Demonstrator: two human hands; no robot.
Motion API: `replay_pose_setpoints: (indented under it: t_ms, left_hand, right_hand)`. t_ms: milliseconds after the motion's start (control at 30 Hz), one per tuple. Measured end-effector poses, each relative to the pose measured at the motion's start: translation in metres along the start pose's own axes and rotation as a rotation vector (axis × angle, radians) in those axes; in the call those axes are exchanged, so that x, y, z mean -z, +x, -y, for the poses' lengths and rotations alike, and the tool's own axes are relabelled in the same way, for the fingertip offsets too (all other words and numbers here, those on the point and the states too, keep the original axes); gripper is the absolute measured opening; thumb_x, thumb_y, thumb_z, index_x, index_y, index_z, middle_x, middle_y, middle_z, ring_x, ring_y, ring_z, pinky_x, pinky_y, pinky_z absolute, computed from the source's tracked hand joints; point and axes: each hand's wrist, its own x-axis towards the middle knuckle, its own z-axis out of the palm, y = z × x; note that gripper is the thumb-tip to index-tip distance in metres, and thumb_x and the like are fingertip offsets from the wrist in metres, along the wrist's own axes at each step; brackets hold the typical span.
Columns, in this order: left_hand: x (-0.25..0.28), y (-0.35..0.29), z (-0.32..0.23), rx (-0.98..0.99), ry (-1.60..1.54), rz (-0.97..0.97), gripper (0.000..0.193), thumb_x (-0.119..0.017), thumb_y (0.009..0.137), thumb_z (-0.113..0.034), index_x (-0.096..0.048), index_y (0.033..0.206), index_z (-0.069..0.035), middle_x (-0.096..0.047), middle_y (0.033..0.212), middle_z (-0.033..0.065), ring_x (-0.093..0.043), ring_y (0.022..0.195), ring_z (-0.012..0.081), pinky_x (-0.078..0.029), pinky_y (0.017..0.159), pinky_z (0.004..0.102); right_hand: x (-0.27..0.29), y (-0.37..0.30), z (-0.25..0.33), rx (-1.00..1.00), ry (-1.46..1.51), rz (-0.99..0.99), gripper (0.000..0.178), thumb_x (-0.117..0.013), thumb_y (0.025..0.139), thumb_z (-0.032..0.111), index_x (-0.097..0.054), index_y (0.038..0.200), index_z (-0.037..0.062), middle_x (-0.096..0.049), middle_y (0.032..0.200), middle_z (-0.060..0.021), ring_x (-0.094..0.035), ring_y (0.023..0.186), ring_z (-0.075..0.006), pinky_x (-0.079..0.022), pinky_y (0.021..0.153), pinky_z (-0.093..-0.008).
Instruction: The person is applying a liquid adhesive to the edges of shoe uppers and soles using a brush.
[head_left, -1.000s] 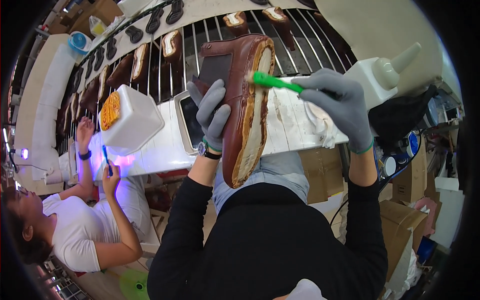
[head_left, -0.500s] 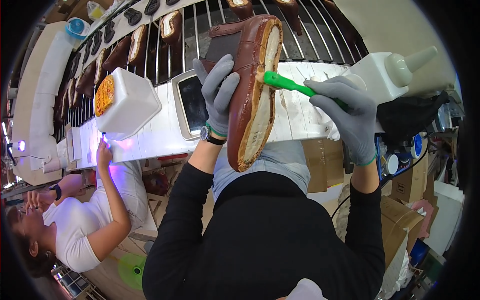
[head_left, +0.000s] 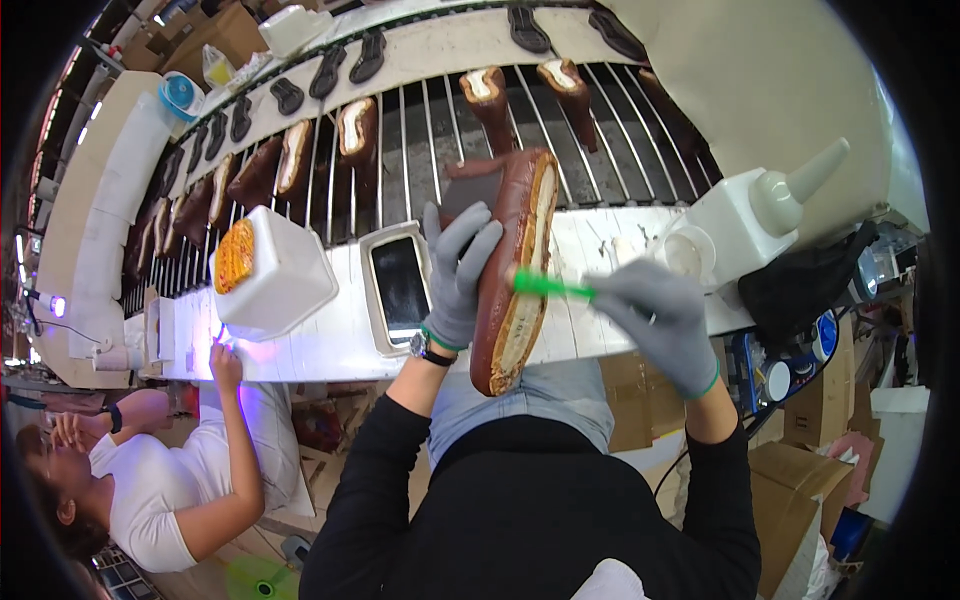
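My left hand [head_left: 462,275], in a grey glove, grips a brown leather shoe upper [head_left: 492,345] that has no outsole. The upper is tilted on its side above the table's front edge, its pale underside facing right. A tan rim runs around that underside. My right hand [head_left: 660,315], also gloved and blurred by motion, holds a green-handled brush [head_left: 552,286]. The brush's head lies against the side edge of the upper, about midway along. Its bristles cannot be made out.
Beyond the white table [head_left: 590,345], more brown uppers [head_left: 355,130] rest on a rack of metal bars [head_left: 430,130], with black soles [head_left: 368,56] behind. A dark-faced tray [head_left: 398,285], a white container [head_left: 275,270] and a white bottle [head_left: 745,215] stand nearby. At left sits another person [head_left: 170,480].
The view has tilted, bringing more of the rack into sight. Along the upper's edge the brush has moved toward the near end. Both hands keep their holds.
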Motion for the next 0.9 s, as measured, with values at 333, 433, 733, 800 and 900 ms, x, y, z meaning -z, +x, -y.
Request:
replay_pose_setpoints:
  t_ms: [333,433,733,800,900]
  left_hand:
    - [0.000,0.003,-0.018,0.846,-0.677,0.068,0.064,-0.080,0.079,-0.016,-0.048,0.132,0.000,-0.060,0.123,0.0113,-0.058,0.115,0.0194,-0.046,0.100,0.0319]
    - [0.000,0.002,-0.003,1.042,-0.748,0.332,0.069,-0.076,0.083,-0.030,-0.045,0.136,0.000,-0.062,0.122,0.0151,-0.060,0.112,0.0237,-0.047,0.096,0.0340]
    - [0.013,-0.006,-0.031,0.700,-0.266,0.815,0.101,-0.063,0.080,-0.058,-0.019,0.148,0.003,-0.049,0.132,0.0323,-0.050,0.121,0.0447,-0.042,0.098,0.0433]
    - [0.015,-0.011,-0.053,0.515,0.121,1.062,0.112,-0.071,0.071,-0.054,-0.015,0.150,0.002,-0.036,0.142,0.0311,-0.043,0.126,0.0457,-0.039,0.097,0.0529]
    - [0.015,-0.022,-0.070,0.330,0.427,1.072,0.112,-0.075,0.067,-0.047,-0.017,0.150,-0.001,-0.031,0.146,0.0296,-0.042,0.124,0.0430,-0.037,0.095,0.0546]
  right_hand:
    - [0.025,0.007,-0.020,-0.072,0.403,-0.165,0.019,-0.071,0.079,-0.001,-0.073,0.098,-0.0001,-0.069,0.081,-0.0053,-0.058,0.068,-0.0085,-0.043,0.060,-0.0232]
    - [0.009,0.003,-0.050,-0.207,0.537,-0.304,0.012,-0.063,0.081,-0.001,-0.072,0.089,-0.0035,-0.066,0.074,-0.0026,-0.048,0.059,-0.0043,-0.034,0.053,-0.0205]
    - [-0.063,-0.045,-0.176,-0.497,1.312,-0.137,0.027,-0.058,0.094,0.017,-0.064,0.106,-0.0068,-0.061,0.077,-0.0072,-0.041,0.048,-0.0075,-0.029,0.043,-0.0217]
    - [-0.073,-0.054,-0.196,-0.423,1.443,-0.092,0.029,-0.063,0.091,0.020,-0.064,0.103,-0.0066,-0.063,0.080,-0.0119,-0.043,0.048,-0.0110,-0.032,0.043,-0.0225]
    - [-0.080,-0.058,-0.213,-0.433,1.418,-0.040,0.028,-0.062,0.092,0.020,-0.063,0.105,-0.0048,-0.065,0.080,-0.0127,-0.044,0.046,-0.0123,-0.034,0.043,-0.0248]
